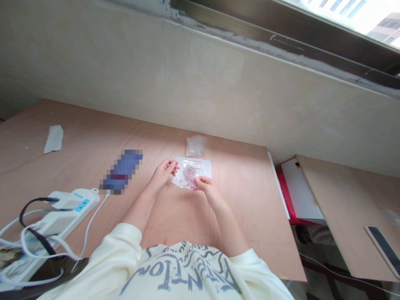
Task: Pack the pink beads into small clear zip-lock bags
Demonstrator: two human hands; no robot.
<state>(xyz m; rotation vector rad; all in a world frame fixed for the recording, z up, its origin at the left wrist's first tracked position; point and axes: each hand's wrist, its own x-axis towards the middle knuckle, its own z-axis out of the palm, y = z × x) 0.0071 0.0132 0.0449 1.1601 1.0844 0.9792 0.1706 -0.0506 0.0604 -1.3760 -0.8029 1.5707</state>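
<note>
A small clear plastic bag of pink beads [189, 171] is held above a white sheet [206, 166] on the table. My right hand [207, 187] pinches the bag's lower right part between thumb and fingers. To the left of the bag is my left hand [165, 171], its fingers curled and the thumb meeting the index finger. Anything between those fingertips is too small to make out. Just beyond the sheet lies a stack of clear plastic bags [195, 146].
A blurred-out phone [123, 171] lies left of my hands, by a white power strip [67, 221] with plugs and tangled cables. Farther left is a white scrap [53, 139]. Past the table's right edge stand a second table [350, 196] and another phone [385, 252]. A wall closes the back.
</note>
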